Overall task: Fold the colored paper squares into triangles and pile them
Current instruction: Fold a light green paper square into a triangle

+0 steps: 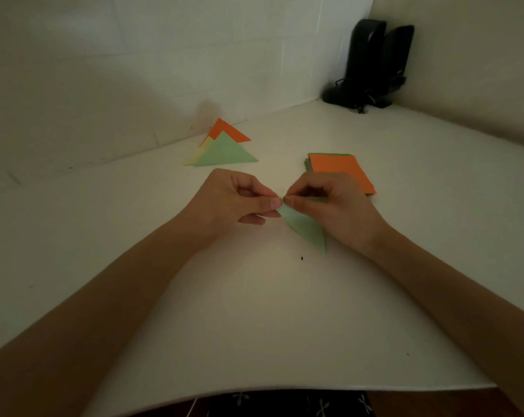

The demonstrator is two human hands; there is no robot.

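A light green paper (304, 228) is held just above the white table, folded over on itself, with a point hanging down toward me. My left hand (239, 197) and my right hand (326, 203) both pinch its top corner, thumbs and forefingers meeting there. Much of the sheet is hidden behind my right hand. Farther back lies a pile of folded triangles (224, 147): a green one on top, yellow and orange ones under it. To the right sits a stack of unfolded squares (338, 170) with an orange sheet on top.
The white table (254, 311) fills the view, its near edge curving at the bottom. Walls close it in at the back and right. Two black speakers (372, 61) with cables stand in the far right corner. A tiny dark speck (301, 258) lies near the paper.
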